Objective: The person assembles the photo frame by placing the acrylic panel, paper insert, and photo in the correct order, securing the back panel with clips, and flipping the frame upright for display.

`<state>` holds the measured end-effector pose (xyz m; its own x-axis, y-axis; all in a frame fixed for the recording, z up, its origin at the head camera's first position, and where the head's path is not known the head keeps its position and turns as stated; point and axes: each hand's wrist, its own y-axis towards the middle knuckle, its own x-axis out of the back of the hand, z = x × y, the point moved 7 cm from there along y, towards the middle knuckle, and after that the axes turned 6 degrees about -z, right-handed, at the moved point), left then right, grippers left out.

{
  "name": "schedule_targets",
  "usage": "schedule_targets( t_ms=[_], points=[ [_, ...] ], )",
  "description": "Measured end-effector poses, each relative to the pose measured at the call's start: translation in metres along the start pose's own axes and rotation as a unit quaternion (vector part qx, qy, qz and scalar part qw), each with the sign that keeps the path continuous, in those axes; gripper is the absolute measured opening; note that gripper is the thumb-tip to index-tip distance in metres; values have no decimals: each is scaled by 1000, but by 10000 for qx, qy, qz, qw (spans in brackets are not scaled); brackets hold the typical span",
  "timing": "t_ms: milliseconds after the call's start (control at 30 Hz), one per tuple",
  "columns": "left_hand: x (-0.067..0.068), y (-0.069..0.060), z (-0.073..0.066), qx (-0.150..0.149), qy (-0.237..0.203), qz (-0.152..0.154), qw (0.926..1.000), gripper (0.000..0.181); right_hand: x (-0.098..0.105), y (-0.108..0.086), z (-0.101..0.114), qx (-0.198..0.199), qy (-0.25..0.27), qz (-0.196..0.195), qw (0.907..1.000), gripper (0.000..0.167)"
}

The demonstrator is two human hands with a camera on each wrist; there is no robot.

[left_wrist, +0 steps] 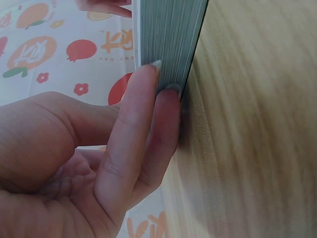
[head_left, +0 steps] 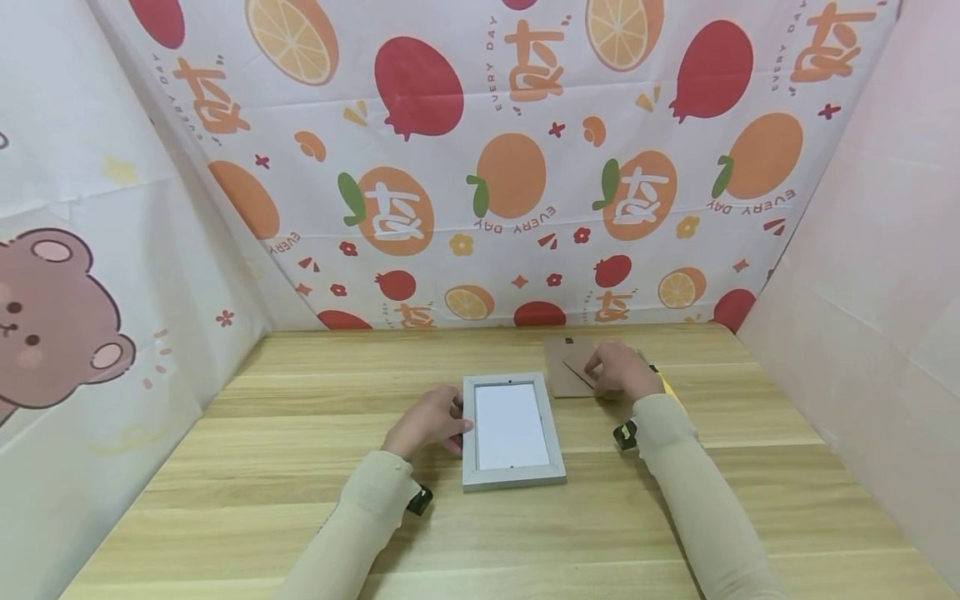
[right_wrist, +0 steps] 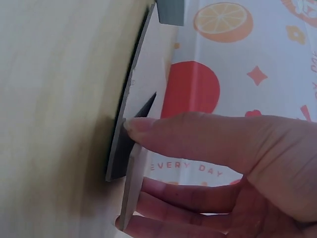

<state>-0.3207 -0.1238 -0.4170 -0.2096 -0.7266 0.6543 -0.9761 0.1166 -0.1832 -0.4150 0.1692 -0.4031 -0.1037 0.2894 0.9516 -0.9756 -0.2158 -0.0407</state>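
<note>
A grey picture frame [head_left: 550, 433] lies flat on the table, with a white sheet [head_left: 512, 427] inside its border. My left hand [head_left: 431, 421] holds the frame's left side, thumb at the upper edge; in the left wrist view, two fingertips touch the grey side face [left_wrist: 171, 39]. Just right of the frame's far end lies a brown backing board [head_left: 558, 367]. My right hand [head_left: 621, 371] pinches the board's stand flap [right_wrist: 132, 186], which tilts up from the board. The thumb is on the near edge and the other fingers are behind it.
The wood-grain table [head_left: 300, 467] runs back to a fruit-print cloth wall [head_left: 450, 300]. A bear-print cloth [head_left: 60, 317] stands on the left and a pale cloth [head_left: 847, 292] on the right. Something yellow [head_left: 670, 390] shows beside my right wrist.
</note>
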Motion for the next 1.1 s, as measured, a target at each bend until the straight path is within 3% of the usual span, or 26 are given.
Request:
schedule_targets(
  t_ms=[333, 700, 867, 1100],
  points=[
    [2, 3, 1, 31, 52, -3, 10000, 32, 19, -11, 1, 287, 499, -92, 9983, 42],
    [0, 2, 3, 105, 3, -2, 9999, 40, 32, -35, 37, 592, 412, 289, 9970, 50],
    [-1, 2, 3, 110, -52, 15, 9999, 35, 30, -47, 50, 650, 210, 281, 9973, 51],
    [-1, 2, 4, 94, -50, 0, 9999, 32, 24, -67, 72, 848, 577, 622, 9928, 54]
  ],
)
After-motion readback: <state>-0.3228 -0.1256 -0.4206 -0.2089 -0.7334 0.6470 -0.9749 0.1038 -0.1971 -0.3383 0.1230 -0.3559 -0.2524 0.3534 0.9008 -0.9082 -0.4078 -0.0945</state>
